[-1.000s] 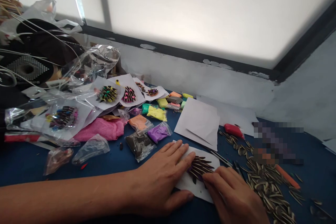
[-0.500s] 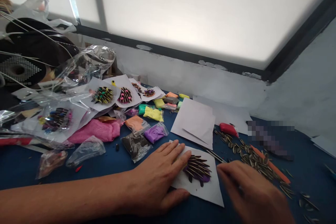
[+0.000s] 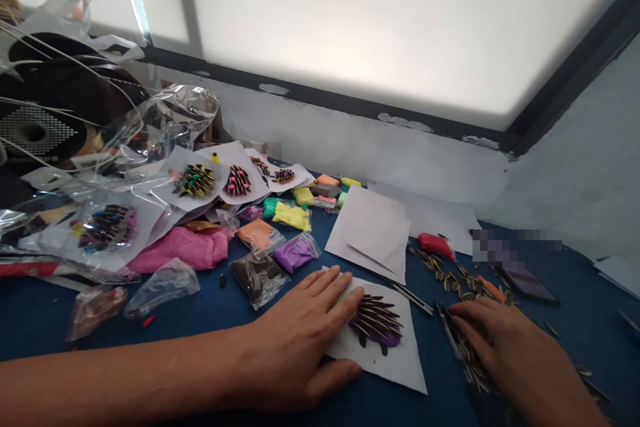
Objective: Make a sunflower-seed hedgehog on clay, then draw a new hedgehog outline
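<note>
My left hand (image 3: pixel 310 333) lies flat with its fingers stretched over the left part of a white paper sheet (image 3: pixel 400 367). On that sheet is a purple clay hedgehog shape (image 3: pixel 387 337) with striped sunflower seeds as spines and dark feet; my fingers cover its left end. My right hand (image 3: pixel 515 347) is over the loose sunflower seeds (image 3: pixel 457 287) on the right. Its fingers are bent together; what they hold, if anything, is hidden. A dark slim tool (image 3: pixel 453 337) lies close to the fingertips. An orange stick (image 3: pixel 490 288) is partly under the hand. Thin metal rods (image 3: pixel 410 297) rest by the sheet.
Bagged clay, including a purple packet (image 3: pixel 297 251) and a dark packet (image 3: pixel 257 278), lies left of centre. Stacked paper (image 3: pixel 370 223), a red clay packet (image 3: pixel 436 245) and a phone (image 3: pixel 527 280) are behind. Finished seed hedgehogs (image 3: pixel 197 180) and crumpled plastic (image 3: pixel 165 117) fill the left.
My right hand has moved right, from beside the metal rods to the seeds, where it covers most of the orange stick. The dark slim tool now shows. My left hand stays in place.
</note>
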Demonstrator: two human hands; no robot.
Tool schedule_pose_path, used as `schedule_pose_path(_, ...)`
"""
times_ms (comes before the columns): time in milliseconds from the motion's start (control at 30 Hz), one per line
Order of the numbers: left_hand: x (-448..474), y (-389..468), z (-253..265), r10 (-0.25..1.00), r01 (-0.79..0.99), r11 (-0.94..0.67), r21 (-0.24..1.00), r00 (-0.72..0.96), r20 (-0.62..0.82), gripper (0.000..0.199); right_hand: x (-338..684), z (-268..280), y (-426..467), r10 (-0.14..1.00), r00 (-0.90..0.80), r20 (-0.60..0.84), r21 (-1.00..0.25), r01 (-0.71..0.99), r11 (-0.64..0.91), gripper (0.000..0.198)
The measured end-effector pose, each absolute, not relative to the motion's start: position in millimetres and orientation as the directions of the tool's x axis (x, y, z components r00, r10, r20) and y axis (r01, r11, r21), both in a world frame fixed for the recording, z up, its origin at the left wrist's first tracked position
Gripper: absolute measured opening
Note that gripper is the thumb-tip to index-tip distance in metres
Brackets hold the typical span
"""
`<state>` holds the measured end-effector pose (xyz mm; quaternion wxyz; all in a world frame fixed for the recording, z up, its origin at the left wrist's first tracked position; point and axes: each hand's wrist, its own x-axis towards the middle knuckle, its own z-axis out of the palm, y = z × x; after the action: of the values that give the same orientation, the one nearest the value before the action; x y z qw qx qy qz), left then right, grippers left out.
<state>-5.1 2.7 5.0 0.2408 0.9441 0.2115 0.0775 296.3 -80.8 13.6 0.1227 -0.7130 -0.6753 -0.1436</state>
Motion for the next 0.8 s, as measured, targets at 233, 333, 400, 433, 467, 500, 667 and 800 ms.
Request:
schedule_pose_path(233, -5, 3, 5, 0.427, 0.356, -0.804, 0.477, 0.903, 0.047, 0.078, 296, 12, -76, 0.93, 0.05, 0.364, 0.048, 0.996, -0.072, 0.028)
schedule_pose_path(333, -5, 2, 6, 0.433, 0.363, -0.8, 0.478, 0.901, 0.04, 0.079, 300, 21, -78, 0.913, 0.077, 0.401, 0.029, 0.995, -0.097, 0.026)
schedule_pose_path(400, -5, 2, 7, 0.435, 0.375, -0.797, 0.474, 0.9, 0.018, 0.078, 300, 30, -82, 0.907, 0.11, 0.405, -0.042, 0.994, -0.102, 0.025)
schedule_pose_path(433, -5, 2, 7, 0.436, 0.379, -0.797, 0.471, 0.9, 0.013, 0.078, 297, 33, -85, 0.911, 0.128, 0.392, -0.101, 0.99, -0.095, 0.025)
schedule_pose_path(467, -4, 2, 6, 0.437, 0.38, -0.798, 0.468, 0.899, 0.014, 0.078, 292, 37, -87, 0.926, 0.126, 0.356, -0.166, 0.984, -0.07, 0.024)
schedule_pose_path(500, -4, 3, 6, 0.437, 0.378, -0.8, 0.467, 0.899, 0.02, 0.078, 285, 39, -90, 0.932, 0.119, 0.342, -0.226, 0.973, -0.041, 0.025)
schedule_pose_path(667, -5, 3, 1, 0.439, 0.358, -0.807, 0.47, 0.896, 0.072, 0.078, 246, 36, -99, 0.968, -0.057, 0.244, -0.348, 0.927, 0.142, 0.016)
schedule_pose_path(800, -5, 2, 1, 0.432, 0.357, -0.813, 0.46, 0.899, 0.066, 0.077, 231, 25, -102, 0.954, -0.141, 0.264, -0.313, 0.923, 0.223, 0.013)
